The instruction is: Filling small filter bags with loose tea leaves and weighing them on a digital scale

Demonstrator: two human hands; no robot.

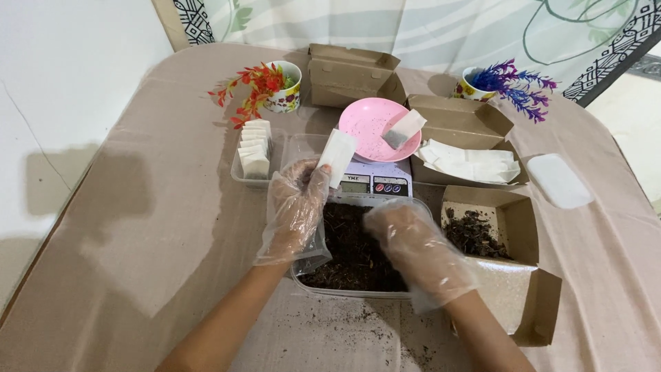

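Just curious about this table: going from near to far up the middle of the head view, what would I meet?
Clear tub of dark loose material → digital scale → pink plate holding a small sachet → brown cardboard box.

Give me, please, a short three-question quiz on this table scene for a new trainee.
1. True or false: the left hand holds a white paper sachet.
2. What lies on the pink plate? A) a spoon B) a partly filled sachet C) a flower
3. Name what the right hand reaches into.

Key: 1 true. 2 B. 3 The clear tub of dark loose material, in front of the scale.
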